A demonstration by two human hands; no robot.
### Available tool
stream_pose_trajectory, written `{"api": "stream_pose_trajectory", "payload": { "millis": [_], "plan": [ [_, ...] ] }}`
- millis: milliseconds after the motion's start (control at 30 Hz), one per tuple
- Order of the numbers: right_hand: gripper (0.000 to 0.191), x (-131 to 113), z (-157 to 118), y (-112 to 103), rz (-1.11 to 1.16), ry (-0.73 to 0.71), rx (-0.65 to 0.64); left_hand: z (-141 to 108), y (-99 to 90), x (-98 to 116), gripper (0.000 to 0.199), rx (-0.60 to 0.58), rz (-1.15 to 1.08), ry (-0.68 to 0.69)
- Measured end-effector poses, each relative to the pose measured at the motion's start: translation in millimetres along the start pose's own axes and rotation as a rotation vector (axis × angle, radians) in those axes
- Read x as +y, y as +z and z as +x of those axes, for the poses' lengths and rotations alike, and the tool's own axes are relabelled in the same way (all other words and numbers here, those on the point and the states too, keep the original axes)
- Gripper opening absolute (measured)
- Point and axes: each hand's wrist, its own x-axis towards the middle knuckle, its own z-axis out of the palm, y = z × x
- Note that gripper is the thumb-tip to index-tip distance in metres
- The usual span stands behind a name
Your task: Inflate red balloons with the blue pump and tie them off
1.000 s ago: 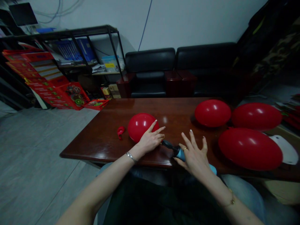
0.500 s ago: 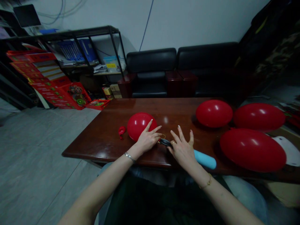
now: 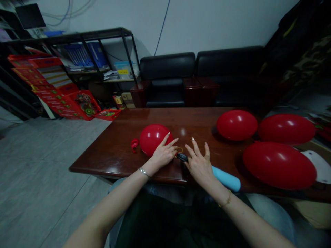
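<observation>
A red balloon (image 3: 153,137) rests on the table in front of me, with its near right end under my left hand (image 3: 164,151). The left fingers lie stretched along it, and the thumb side, at the balloon's end, is hidden. My right hand (image 3: 200,163) holds a black oval piece (image 3: 182,157) between thumb and curled finger, its other fingers spread upward. Beneath that hand, a light blue cylinder (image 3: 227,178) sticks out to the right; whether it joins the black piece is hidden. A thin yellowish loop (image 3: 180,150) shows between the hands.
Several larger red balloons, one nearest me (image 3: 279,165), stand at the table's right end beside a white flat piece (image 3: 319,167). A limp red balloon (image 3: 134,144) lies left. Beyond the brown table (image 3: 108,151) are black sofas (image 3: 168,67), a shelf and stacked red boxes (image 3: 57,89).
My right hand has shifted slightly left and its fingers have tilted. The blue cylinder's far end has swung a little down and right. My left hand and the balloon are nearly unchanged.
</observation>
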Motion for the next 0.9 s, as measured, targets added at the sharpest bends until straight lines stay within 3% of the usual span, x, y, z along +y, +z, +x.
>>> {"api": "stream_pose_trajectory", "payload": {
  "millis": [900],
  "plan": [
    [0.02, 8.7, -5.3, -7.6, -0.044, -0.039, -0.005, 1.8, 5.9, 6.9, 0.021, 0.019, 0.032, -0.038]
  ]
}}
